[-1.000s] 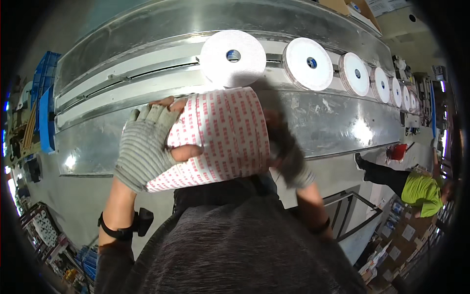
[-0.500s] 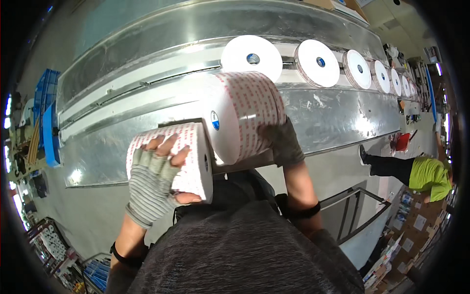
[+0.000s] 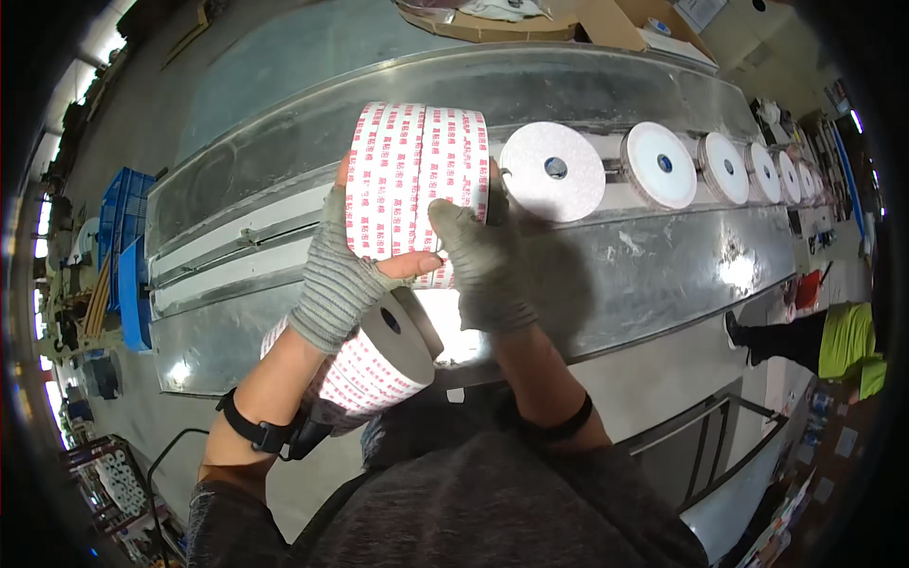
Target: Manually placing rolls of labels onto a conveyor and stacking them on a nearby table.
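Both hands, in grey fingerless gloves, clasp a wide white tape roll (image 3: 402, 180) with red print, raised over the metal table. My left hand (image 3: 346, 260) presses its left side, the thumb lying across the lower front. On the opposite side my right hand (image 3: 473, 251) grips it, thumb on the printed surface; its other fingers are mostly hidden. Seam lines run around the roll. A second printed tape roll (image 3: 374, 369) lies nearer my body, below my left wrist, partly covered by my left forearm. Neither hand touches it.
A row of white tape rolls with blue-marked cores, the nearest one (image 3: 552, 170) beside my right hand, runs rightward along the metal table (image 3: 663, 275). Blue crates (image 3: 133, 218) stand at the left. An open carton (image 3: 630, 33) sits beyond the table. At far right is a person (image 3: 843, 346).
My left hand has left the nearer roll and joined my right hand on the other one. That roll has risen and moved away from my body, turning its printed side toward me.
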The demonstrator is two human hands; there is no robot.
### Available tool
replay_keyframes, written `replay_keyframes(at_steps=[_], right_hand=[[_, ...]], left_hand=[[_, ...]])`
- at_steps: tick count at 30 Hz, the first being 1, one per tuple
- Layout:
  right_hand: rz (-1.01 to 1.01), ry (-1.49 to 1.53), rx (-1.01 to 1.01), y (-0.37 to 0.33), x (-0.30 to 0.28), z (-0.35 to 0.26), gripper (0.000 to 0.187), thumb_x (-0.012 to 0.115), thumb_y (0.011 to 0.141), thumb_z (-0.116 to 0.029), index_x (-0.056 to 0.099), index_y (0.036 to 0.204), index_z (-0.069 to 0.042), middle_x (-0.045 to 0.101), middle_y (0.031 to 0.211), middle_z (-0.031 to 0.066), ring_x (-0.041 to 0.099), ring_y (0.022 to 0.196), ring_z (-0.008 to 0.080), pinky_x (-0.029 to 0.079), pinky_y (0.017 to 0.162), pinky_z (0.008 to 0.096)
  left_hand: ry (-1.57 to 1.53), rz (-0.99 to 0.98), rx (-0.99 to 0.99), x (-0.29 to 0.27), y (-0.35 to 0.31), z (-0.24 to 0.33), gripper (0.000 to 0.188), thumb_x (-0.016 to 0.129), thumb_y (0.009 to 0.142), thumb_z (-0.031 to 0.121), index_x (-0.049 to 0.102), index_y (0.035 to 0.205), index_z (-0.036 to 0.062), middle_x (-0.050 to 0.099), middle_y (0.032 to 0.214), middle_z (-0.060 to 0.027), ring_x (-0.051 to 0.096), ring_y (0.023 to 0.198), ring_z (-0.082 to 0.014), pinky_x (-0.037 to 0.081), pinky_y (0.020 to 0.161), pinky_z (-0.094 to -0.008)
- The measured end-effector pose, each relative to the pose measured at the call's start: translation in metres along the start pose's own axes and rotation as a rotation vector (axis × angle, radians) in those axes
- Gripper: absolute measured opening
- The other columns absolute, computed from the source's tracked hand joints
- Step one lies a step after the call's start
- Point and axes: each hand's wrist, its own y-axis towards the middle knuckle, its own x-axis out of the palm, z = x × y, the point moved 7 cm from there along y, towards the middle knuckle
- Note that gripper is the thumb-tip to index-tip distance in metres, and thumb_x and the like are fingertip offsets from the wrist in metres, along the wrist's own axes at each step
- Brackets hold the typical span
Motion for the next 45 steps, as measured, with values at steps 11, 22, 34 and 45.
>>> replay_keyframes(at_steps=[11, 22, 34, 45], right_hand=[[-0.172, -1.439, -0.175, 0.035, -0.051, 0.077, 0.093, 0.080, 0.065, -0.042, 0.041, 0.138, 0.001, 0.045, 0.130, 0.0188, 0.051, 0.117, 0.0365, 0.044, 0.096, 0.0460], [-0.335, -0.740, -0.598, 0.028, 0.075, 0.002, 0.091, 0.089, 0.061, -0.031, 0.045, 0.133, 0.002, 0.053, 0.128, 0.0205, 0.053, 0.114, 0.0292, 0.041, 0.098, 0.0384], [-0.635, -1.667, -0.336, 0.028, 0.042, 0.155, 0.088, 0.081, 0.057, -0.046, 0.053, 0.131, -0.007, 0.056, 0.113, 0.0170, 0.053, 0.110, 0.0344, 0.040, 0.095, 0.0473], [-0.488, -0.698, 0.377, -0.108, 0.013, 0.070, 0.091, 0.086, 0.065, -0.034, 0.043, 0.141, -0.007, 0.050, 0.132, 0.0200, 0.052, 0.122, 0.0355, 0.046, 0.098, 0.0452]], left_hand=[[-0.451, 0.533, 0.070, -0.072, -0.018, -0.008, 0.065, 0.063, 0.091, 0.042, 0.043, 0.137, 0.0008, 0.055, 0.130, -0.0114, 0.057, 0.115, -0.0213, 0.049, 0.097, -0.0374], [-0.134, 0.259, -0.058, -0.067, 0.023, 0.015, 0.063, 0.072, 0.085, 0.039, 0.045, 0.130, 0.0029, 0.063, 0.092, -0.0060, 0.061, 0.078, -0.0129, 0.051, 0.068, -0.0250], [1.364, -0.154, 0.128, -0.211, -0.001, -0.123, 0.106, 0.084, 0.055, 0.050, 0.037, 0.147, 0.0236, 0.044, 0.131, -0.0264, 0.050, 0.118, -0.0438, 0.043, 0.098, -0.0484], [0.500, -0.274, -0.172, -0.177, -0.071, -0.069, 0.095, 0.067, 0.070, 0.069, 0.050, 0.135, 0.0017, 0.044, 0.138, -0.0210, 0.040, 0.131, -0.0340, 0.038, 0.107, -0.0471]])
